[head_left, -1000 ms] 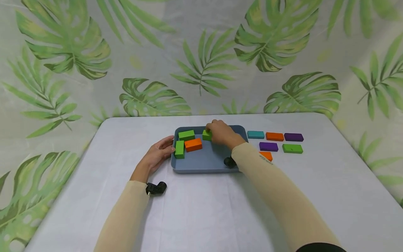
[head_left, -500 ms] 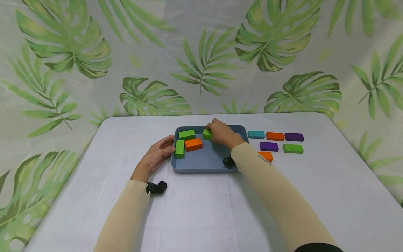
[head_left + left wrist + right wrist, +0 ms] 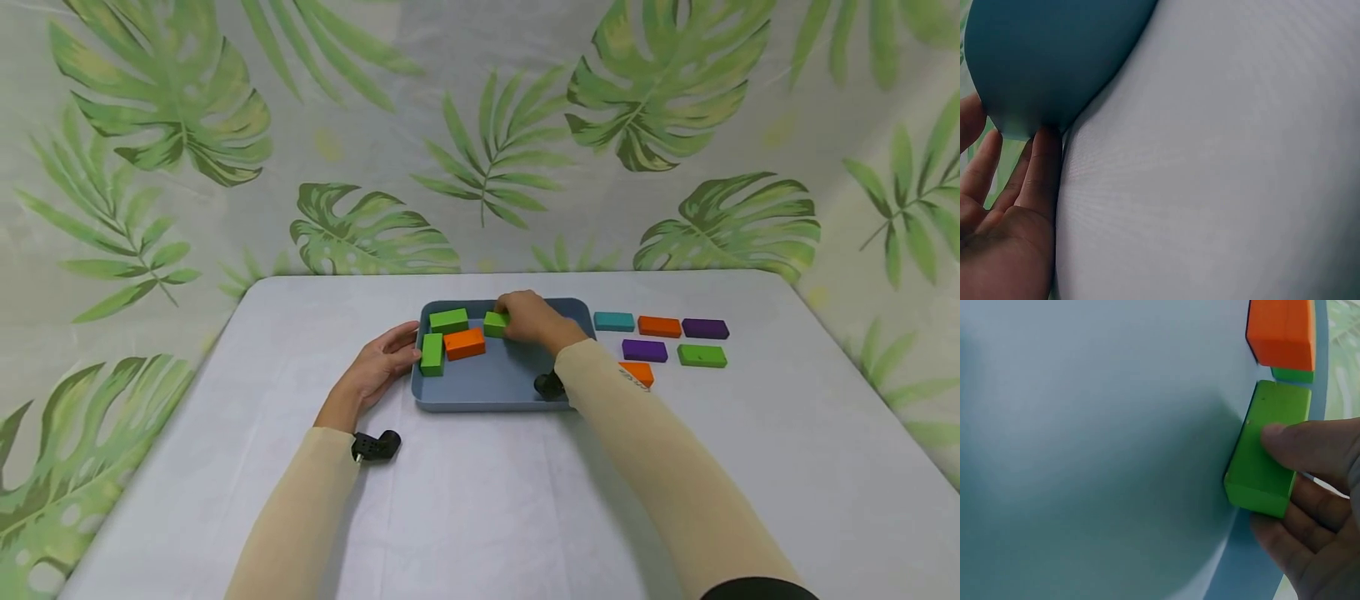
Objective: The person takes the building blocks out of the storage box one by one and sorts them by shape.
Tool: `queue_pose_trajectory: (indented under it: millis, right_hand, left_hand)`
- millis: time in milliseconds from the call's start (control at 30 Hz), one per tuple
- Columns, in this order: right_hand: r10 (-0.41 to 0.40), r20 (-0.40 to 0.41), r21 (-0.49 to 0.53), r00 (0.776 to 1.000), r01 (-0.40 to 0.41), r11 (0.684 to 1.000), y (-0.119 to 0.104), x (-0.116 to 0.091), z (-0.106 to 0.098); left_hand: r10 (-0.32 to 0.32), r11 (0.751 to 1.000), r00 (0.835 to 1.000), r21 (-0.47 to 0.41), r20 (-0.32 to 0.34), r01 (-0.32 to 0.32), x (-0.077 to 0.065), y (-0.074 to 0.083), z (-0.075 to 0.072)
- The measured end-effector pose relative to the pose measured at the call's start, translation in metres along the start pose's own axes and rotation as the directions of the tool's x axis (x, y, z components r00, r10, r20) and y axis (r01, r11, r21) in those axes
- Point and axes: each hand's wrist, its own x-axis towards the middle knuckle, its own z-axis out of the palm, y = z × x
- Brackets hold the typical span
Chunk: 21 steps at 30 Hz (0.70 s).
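Leaf-printed cloth (image 3: 487, 242) rises behind a white table (image 3: 465, 500), where a person works over a blue-grey tray (image 3: 525, 407). From where I stand, the step in hand looks like setting a green block (image 3: 495, 324) in the tray: it is inside, near the back wall, grasped by the right hand (image 3: 532, 318), with the thumb pressed on one face and the other fingers behind it. Whether its underside touches the tray floor I can't tell. To its left, and apart from it, are an orange block (image 3: 465, 343), a second green block (image 3: 448, 322) by the back wall and a third green block (image 3: 432, 355) along the left wall. My guess is that the next move calls for squaring the held piece, then letting go gently, without nudging its neighbours. More blocks lie on the table to the right: one teal (image 3: 614, 322), two purple, a green and two orange, the nearest orange partly covered by the right sleeve (image 3: 660, 458). That arm reaches up and inward from the lower right, crossing the tray's near right corner, with the hand turned down over the block. Rising from the lower left, the left arm ends in a relaxed left hand (image 3: 373, 367), gripping nothing, its fairly straight fingers resting against the tray's left side
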Motion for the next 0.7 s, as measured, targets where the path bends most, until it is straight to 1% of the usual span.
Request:
queue_pose_trajectory:
  millis: [367, 600, 700]
  right_hand:
    - [-0.01, -0.007, 0.072, 1.0, 0.01, 0.997, 0.006, 0.0022, -0.0008]
    - [-0.014, -0.004, 0.077, 1.0, 0.015, 0.997, 0.0073, 0.0028, -0.0004]
    - [-0.019, 0.011, 0.073, 1.0, 0.018, 0.997, 0.0082, 0.0011, -0.0003]
  left_hand:
    - [0.001, 1.0, 1.0, 0.002, 0.007, -0.001, -0.0008, 0.0023, 0.0002]
    - [0.002, 1.0, 1.0, -0.008, 0.002, -0.002, 0.0002, 0.001, -0.0008]
    - [0.0, 1.0, 1.0, -0.01, 0.001, 0.0, 0.0011, -0.001, -0.0004]
